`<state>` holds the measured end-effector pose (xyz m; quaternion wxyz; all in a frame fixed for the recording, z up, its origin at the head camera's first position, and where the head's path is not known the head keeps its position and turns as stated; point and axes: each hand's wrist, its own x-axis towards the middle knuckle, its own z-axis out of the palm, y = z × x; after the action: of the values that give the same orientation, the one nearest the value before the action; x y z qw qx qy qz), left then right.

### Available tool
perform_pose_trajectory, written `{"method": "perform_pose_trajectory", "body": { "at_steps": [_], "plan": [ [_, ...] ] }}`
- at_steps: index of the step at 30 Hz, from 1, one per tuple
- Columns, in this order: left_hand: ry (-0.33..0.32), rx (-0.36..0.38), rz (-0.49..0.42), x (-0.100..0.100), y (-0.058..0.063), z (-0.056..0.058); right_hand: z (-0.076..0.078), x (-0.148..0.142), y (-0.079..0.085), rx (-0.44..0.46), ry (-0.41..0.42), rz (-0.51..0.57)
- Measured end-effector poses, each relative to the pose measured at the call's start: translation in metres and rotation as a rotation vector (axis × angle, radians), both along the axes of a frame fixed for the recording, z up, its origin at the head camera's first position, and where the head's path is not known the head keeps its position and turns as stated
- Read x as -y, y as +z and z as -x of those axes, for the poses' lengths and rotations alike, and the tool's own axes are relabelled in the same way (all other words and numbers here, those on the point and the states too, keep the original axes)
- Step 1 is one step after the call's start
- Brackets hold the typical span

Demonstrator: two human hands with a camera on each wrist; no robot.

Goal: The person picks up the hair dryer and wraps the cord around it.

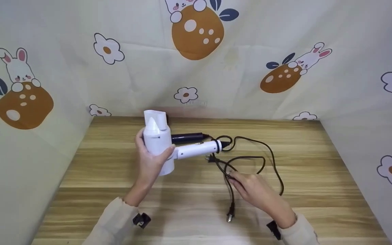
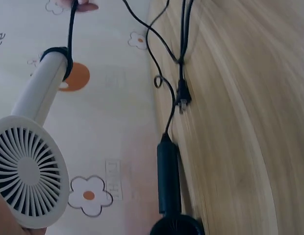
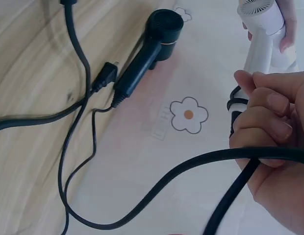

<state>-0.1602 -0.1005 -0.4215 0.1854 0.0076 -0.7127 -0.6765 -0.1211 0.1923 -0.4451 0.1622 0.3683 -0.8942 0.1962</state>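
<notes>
My left hand [image 1: 150, 161] grips a white hair dryer [image 1: 157, 143] round its barrel, thumb across the front, nozzle upward and handle pointing right. The rear grille [image 2: 28, 171] of this dryer faces the left wrist camera. Black cord loops round the end of its white handle [image 1: 197, 149]. To the right, my right hand [image 1: 255, 189] pinches the black power cord [image 3: 191, 169], its fingers curled in the right wrist view. A dark hair dryer [image 3: 152, 54] lies behind the white one, largely hidden by it in the head view.
One plug [image 1: 212, 159] lies near the white handle's end, and another plug [image 1: 230, 214] hangs or lies nearer the front. Loose cord [image 1: 274, 163] curves across the right of the wooden table [image 1: 318, 204]. Patterned cloth [image 1: 141, 75] walls stand behind and at both sides.
</notes>
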Motion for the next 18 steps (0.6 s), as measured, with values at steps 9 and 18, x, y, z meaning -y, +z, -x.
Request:
{"method": "perform_pose_trajectory", "body": {
  "at_steps": [9, 18],
  "plan": [
    [-0.014, 0.033, 0.041, -0.003, -0.011, -0.002, -0.003, 0.003, 0.015, -0.185, 0.104, 0.07],
    [-0.101, 0.072, 0.139, -0.008, -0.015, -0.01, 0.005, -0.004, 0.036, -0.392, 0.052, 0.15]
  ]
}}
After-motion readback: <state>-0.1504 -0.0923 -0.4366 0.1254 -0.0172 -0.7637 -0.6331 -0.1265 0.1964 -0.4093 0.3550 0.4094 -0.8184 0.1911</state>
